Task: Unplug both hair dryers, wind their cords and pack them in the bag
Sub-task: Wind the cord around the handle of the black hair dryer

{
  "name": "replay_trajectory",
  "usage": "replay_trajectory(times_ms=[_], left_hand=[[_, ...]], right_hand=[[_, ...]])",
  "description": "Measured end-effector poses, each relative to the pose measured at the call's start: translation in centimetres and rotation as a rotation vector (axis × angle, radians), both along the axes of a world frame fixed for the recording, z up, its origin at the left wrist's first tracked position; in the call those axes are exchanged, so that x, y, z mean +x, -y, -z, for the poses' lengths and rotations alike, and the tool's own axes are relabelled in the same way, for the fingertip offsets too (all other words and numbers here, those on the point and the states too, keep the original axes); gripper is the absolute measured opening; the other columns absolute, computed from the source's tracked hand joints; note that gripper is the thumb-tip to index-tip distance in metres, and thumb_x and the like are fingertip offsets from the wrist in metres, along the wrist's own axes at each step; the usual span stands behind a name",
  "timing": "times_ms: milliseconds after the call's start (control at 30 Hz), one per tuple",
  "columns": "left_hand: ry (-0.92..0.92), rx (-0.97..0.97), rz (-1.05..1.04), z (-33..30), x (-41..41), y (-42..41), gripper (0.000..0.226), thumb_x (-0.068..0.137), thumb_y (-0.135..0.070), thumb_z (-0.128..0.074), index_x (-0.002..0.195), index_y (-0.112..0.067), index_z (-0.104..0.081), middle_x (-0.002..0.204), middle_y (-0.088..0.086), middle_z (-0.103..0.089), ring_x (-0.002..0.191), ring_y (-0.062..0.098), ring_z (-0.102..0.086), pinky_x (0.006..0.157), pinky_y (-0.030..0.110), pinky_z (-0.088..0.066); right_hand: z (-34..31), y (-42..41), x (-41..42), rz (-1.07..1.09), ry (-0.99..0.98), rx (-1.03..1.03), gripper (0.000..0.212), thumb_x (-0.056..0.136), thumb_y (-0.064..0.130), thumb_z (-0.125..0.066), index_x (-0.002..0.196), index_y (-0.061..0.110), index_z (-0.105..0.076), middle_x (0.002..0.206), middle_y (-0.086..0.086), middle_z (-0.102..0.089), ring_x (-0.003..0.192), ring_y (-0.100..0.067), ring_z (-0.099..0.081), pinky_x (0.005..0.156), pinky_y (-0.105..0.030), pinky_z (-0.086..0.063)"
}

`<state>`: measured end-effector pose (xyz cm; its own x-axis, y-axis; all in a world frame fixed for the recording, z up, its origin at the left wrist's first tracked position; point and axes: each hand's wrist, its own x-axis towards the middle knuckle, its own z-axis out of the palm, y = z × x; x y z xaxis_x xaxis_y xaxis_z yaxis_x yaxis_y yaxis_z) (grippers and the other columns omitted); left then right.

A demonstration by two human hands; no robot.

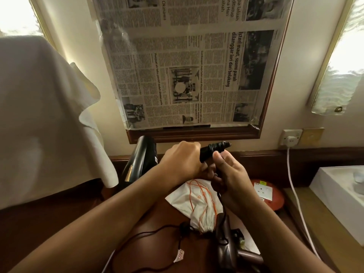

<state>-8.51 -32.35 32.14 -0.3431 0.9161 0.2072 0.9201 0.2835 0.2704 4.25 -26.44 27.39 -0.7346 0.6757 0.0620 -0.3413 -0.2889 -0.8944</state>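
Observation:
My left hand (pixel 182 160) grips the handle of a black hair dryer (pixel 140 160), whose barrel points left and down over the desk. The handle's end, with its ribbed cord collar (pixel 215 147), sticks out to the right. My right hand (pixel 228 174) pinches the dryer's black cord just below that collar. Under my hands, a white drawstring bag (pixel 194 203) with orange strings lies flat. A second, brown hair dryer (pixel 229 251) lies near the desk's front, its dark cord (pixel 149 233) trailing left with a tag.
A wall socket (pixel 291 137) at the right holds a white plug, its white cable (pixel 295 192) running down across the desk. A red round object (pixel 275 196) and a white box (pixel 338 192) sit at right. A white cloth (pixel 45 115) hangs at left. A newspaper-covered mirror (pixel 187 66) is ahead.

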Motion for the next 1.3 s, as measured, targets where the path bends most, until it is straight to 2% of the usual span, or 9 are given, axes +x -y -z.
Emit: replay_trajectory(times_ms=[200, 300, 400, 533, 633, 800, 933, 1033, 1300], left_hand=[[0.071, 0.017, 0.112, -1.3, 0.0, 0.8, 0.027, 0.083, -0.051, -0.060, 0.089, -0.026, -0.052, 0.082, -0.007, -0.061, 0.072, 0.010, -0.058, 0.061, 0.028, -0.048], [0.096, -0.006, 0.158, -1.8, -0.2, 1.2, 0.023, 0.081, -0.050, -0.061, 0.077, -0.031, -0.048, 0.077, -0.009, -0.060, 0.069, 0.007, -0.058, 0.058, 0.024, -0.044], [0.136, -0.004, 0.196, -2.1, -0.4, 1.5, 0.024, 0.080, -0.049, -0.062, 0.074, -0.033, -0.045, 0.075, -0.010, -0.059, 0.066, 0.005, -0.057, 0.056, 0.018, -0.039], [0.291, -0.037, 0.249, -1.6, -1.3, 2.5, 0.030, 0.081, -0.047, -0.068, 0.104, -0.031, -0.056, 0.091, -0.014, -0.063, 0.080, -0.007, -0.059, 0.064, 0.009, -0.043], [0.420, 0.000, 0.181, -0.2, -2.4, 4.0, 0.050, 0.085, -0.047, -0.064, 0.130, -0.030, -0.050, 0.116, -0.012, -0.060, 0.103, -0.001, -0.057, 0.083, 0.013, -0.046], [0.523, 0.454, -0.189, 4.5, -4.5, 6.7, 0.040, 0.091, -0.044, -0.058, 0.129, -0.030, -0.053, 0.128, -0.010, -0.053, 0.117, 0.007, -0.048, 0.092, 0.023, -0.040], [1.295, 0.555, -0.568, 7.9, -4.8, 7.7, 0.047, 0.088, -0.043, -0.061, 0.130, -0.025, -0.051, 0.127, 0.001, -0.058, 0.110, 0.016, -0.055, 0.087, 0.035, -0.045], [1.925, 0.447, -0.466, 10.3, -4.9, 8.4, 0.059, 0.075, -0.048, -0.068, 0.123, -0.014, -0.063, 0.124, 0.021, -0.063, 0.113, 0.034, -0.059, 0.105, 0.055, -0.038], [1.904, 0.501, -0.426, 9.9, -5.4, 9.3, 0.077, 0.064, -0.039, -0.082, 0.129, -0.006, -0.058, 0.122, 0.025, -0.060, 0.099, 0.037, -0.061, 0.096, 0.051, -0.044]], right_hand=[[-1.3, -1.4, 0.3, -0.113, -0.138, 0.055, 0.043, 0.083, 0.019, -0.057, 0.125, 0.016, -0.054, 0.060, 0.003, -0.058, 0.045, -0.005, -0.046, 0.052, -0.019, -0.042], [-1.4, -1.5, 0.4, -0.078, -0.118, 0.171, 0.031, 0.085, 0.022, -0.060, 0.113, 0.009, -0.059, 0.058, 0.004, -0.057, 0.041, -0.007, -0.040, 0.042, -0.020, -0.029], [-0.8, -1.6, 0.0, -0.053, -0.141, 0.196, 0.036, 0.083, 0.030, -0.071, 0.112, 0.011, -0.062, 0.078, -0.015, -0.057, 0.058, -0.030, -0.033, 0.060, -0.038, -0.028], [-0.3, -1.6, -0.2, -0.056, -0.185, 0.132, 0.052, 0.071, 0.036, -0.080, 0.111, 0.008, -0.063, 0.105, -0.027, -0.060, 0.085, -0.050, -0.050, 0.077, -0.052, -0.044], [0.4, -2.2, 0.0, -0.071, -0.180, 0.122, 0.049, 0.069, 0.037, -0.082, 0.108, 0.011, -0.066, 0.103, -0.023, -0.062, 0.095, -0.042, -0.057, 0.085, -0.054, -0.045], [1.2, -2.3, 0.3, 0.004, -0.176, 0.082, 0.022, 0.081, 0.022, -0.066, 0.101, 0.012, -0.067, 0.076, -0.004, -0.055, 0.046, -0.005, -0.039, 0.042, -0.017, -0.033], [1.9, -2.2, 0.1, 0.034, -0.154, 0.015, 0.020, 0.085, 0.015, -0.056, 0.103, 0.009, -0.064, 0.074, -0.001, -0.058, 0.043, -0.004, -0.033, 0.038, -0.015, -0.028], [2.5, -1.8, -0.5, 0.049, -0.146, -0.028, 0.020, 0.085, 0.014, -0.055, 0.101, 0.009, -0.064, 0.076, -0.003, -0.057, 0.043, -0.004, -0.031, 0.038, -0.014, -0.026], [3.6, -1.6, -0.8, 0.057, -0.127, -0.059, 0.020, 0.084, 0.017, -0.055, 0.102, 0.012, -0.064, 0.075, -0.004, -0.056, 0.041, -0.004, -0.030, 0.038, -0.017, -0.024]])
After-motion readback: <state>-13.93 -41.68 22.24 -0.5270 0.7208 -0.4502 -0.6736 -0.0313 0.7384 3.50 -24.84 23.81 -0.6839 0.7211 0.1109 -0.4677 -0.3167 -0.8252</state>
